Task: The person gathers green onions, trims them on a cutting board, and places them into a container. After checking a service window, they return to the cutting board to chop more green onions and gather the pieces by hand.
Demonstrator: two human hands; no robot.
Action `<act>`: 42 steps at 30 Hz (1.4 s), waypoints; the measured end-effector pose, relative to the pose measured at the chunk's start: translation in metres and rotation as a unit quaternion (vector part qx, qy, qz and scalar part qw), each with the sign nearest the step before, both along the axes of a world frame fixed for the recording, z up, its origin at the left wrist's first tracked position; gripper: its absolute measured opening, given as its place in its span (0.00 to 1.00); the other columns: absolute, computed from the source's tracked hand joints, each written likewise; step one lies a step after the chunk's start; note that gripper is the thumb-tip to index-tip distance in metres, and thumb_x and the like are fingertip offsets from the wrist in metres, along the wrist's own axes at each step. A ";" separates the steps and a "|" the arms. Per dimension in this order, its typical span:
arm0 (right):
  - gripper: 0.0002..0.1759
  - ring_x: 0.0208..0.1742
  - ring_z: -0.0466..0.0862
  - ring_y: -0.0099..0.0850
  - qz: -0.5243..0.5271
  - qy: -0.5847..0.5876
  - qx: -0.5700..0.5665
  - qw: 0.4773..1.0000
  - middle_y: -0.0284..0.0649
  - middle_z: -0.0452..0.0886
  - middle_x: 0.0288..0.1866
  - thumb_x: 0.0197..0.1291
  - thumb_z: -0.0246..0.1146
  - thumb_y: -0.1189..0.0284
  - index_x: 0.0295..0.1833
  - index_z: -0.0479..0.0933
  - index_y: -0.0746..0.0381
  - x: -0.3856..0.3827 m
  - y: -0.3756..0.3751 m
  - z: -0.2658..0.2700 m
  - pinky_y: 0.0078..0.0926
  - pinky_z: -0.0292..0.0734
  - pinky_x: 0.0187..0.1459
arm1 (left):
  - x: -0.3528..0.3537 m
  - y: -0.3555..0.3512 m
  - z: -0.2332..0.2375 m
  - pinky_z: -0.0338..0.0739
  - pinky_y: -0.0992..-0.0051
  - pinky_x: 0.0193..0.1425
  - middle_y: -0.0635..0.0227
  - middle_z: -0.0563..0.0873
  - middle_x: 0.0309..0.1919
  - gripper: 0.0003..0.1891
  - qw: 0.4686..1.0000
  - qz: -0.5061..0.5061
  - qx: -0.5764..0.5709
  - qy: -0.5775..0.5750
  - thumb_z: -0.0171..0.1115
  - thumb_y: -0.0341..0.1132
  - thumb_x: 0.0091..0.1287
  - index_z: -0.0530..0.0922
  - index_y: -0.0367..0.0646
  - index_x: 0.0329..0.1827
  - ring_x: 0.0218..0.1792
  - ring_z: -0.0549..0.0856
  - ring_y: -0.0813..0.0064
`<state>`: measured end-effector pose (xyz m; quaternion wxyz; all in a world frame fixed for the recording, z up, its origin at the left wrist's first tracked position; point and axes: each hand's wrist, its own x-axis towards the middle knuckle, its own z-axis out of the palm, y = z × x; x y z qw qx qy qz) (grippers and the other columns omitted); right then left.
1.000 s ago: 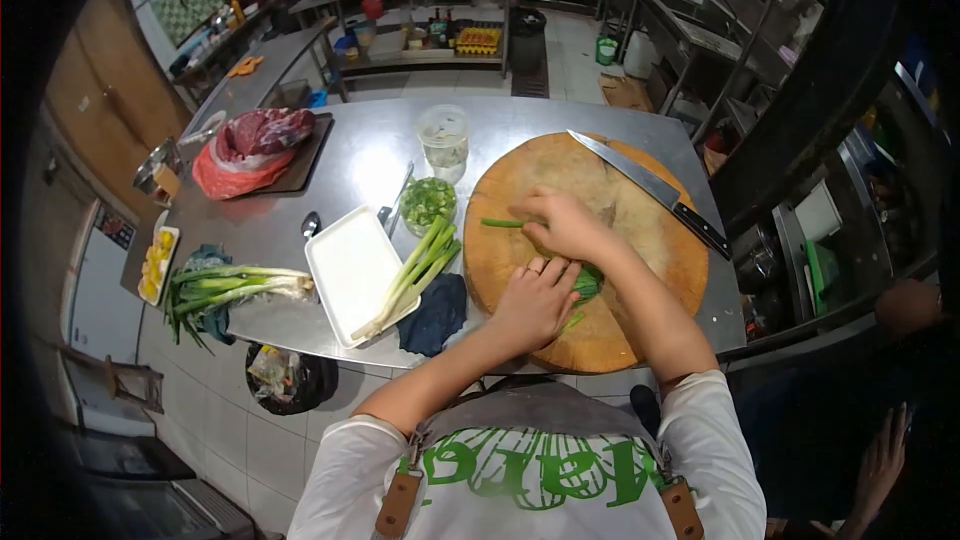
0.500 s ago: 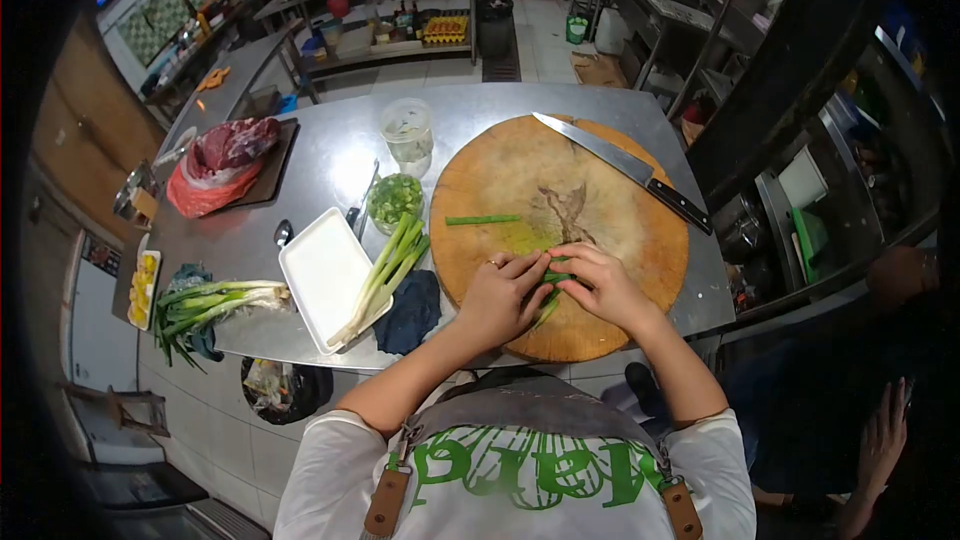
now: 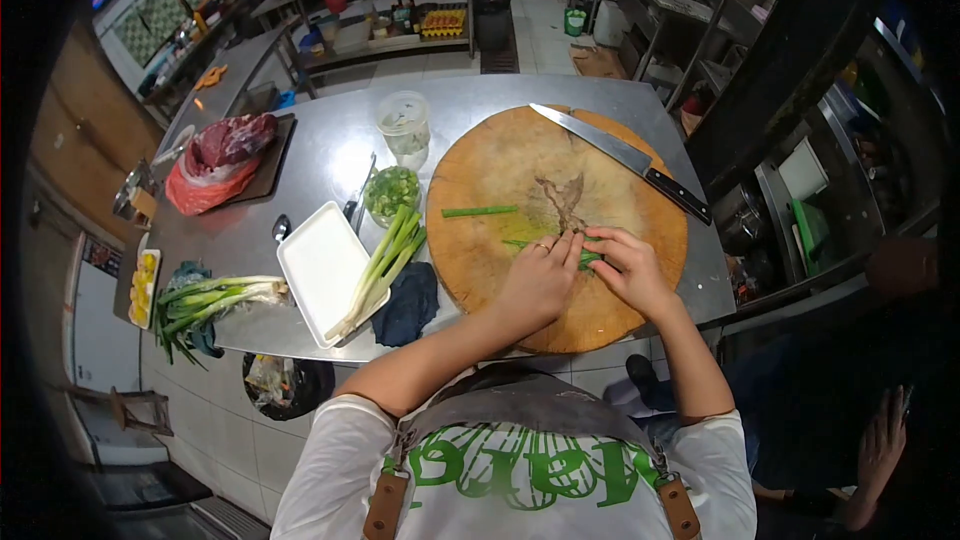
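Observation:
Over the round wooden board (image 3: pixel 480 160), my left hand (image 3: pixel 545 282) and my right hand (image 3: pixel 630 268) meet with fingers pinched on green onion pieces (image 3: pixel 590 258). Green bits poke out on both sides of the left fingers. A single green stalk (image 3: pixel 480 211) lies apart on the board's left side. The large knife (image 3: pixel 610 147) rests across the board's upper right, its black handle over the edge. Left of the board are a container of chopped green onion (image 3: pixel 391 195), a clear tub (image 3: pixel 404 125) and a white tray (image 3: pixel 322 270) with green onions (image 3: pixel 385 270) across its right edge.
Raw meat (image 3: pixel 220 162) lies on a dark board at the table's left. More green onions (image 3: pixel 215 305) are at the front left. A dark cloth (image 3: pixel 407 305) sits beside the white tray. Another person's hand (image 3: pixel 884 438) shows at the lower right.
Both hands have moved up and right over the board, with the green pieces now lying more sideways between them. The knife and the single stalk keep their places on the board.

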<state>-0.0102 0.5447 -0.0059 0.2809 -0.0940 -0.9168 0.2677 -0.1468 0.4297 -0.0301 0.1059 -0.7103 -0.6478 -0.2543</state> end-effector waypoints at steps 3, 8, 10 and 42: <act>0.11 0.41 0.77 0.39 -0.094 0.055 0.094 0.990 0.41 0.77 0.40 0.43 0.64 0.79 0.37 0.76 0.65 0.002 -0.021 0.018 0.29 0.73 0.42 | -0.008 0.001 0.006 0.69 0.68 0.51 0.53 0.76 0.49 0.26 0.998 -0.025 -0.053 -0.011 0.56 0.39 0.56 0.68 0.30 0.55 0.48 0.74 0.58; 0.09 0.36 0.76 0.37 -0.054 0.033 0.014 0.998 0.40 0.77 0.34 0.42 0.65 0.78 0.33 0.77 0.64 0.010 -0.069 0.006 0.30 0.73 0.38 | -0.013 0.001 0.026 0.72 0.68 0.48 0.55 0.77 0.47 0.24 0.991 -0.041 -0.123 -0.035 0.56 0.35 0.56 0.68 0.31 0.55 0.45 0.75 0.56; 0.08 0.35 0.75 0.37 -0.022 0.013 0.008 1.000 0.39 0.77 0.33 0.42 0.64 0.77 0.32 0.78 0.64 0.000 -0.082 -0.004 0.30 0.73 0.37 | -0.015 0.001 0.028 0.73 0.67 0.46 0.54 0.78 0.44 0.22 0.993 -0.045 -0.097 -0.051 0.57 0.33 0.55 0.71 0.33 0.53 0.41 0.77 0.54; 0.28 0.40 0.80 0.33 0.580 -0.131 -0.115 0.795 0.46 0.69 0.55 0.53 0.59 0.74 0.61 0.62 0.64 -0.306 -0.296 0.069 0.22 0.75 0.44 | -0.007 0.004 -0.028 0.75 0.64 0.31 0.56 0.80 0.31 0.12 0.991 0.019 0.121 -0.060 0.57 0.33 0.51 0.74 0.35 0.37 0.30 0.80 0.59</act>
